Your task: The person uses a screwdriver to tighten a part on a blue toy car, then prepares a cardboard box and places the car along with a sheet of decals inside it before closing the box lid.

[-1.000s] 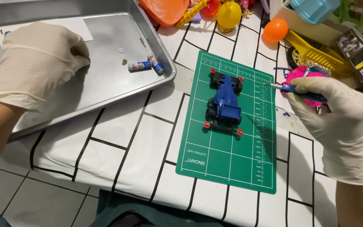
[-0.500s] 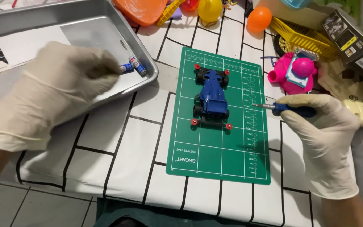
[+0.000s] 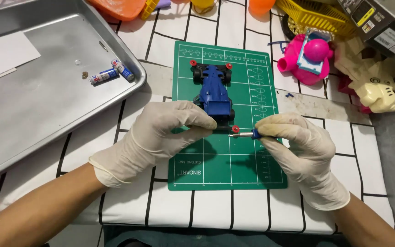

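Nearest, two gloved hands over a green cutting mat spread on a white tablecloth with black grid lines. Left hand curled onto the near end of a blue toy race car, fingertips pinching its rear. Right hand clenched round a small screwdriver (blue handle, metal tip), tip pointing left, just beside the car's near right red wheel hub. Car lengthwise on the mat's middle, nose toward the far edge. Farther left, a metal tray holding two small batteries and a white sheet. Farther right, a pink toy, a cream plastic toy and a yellow basket.
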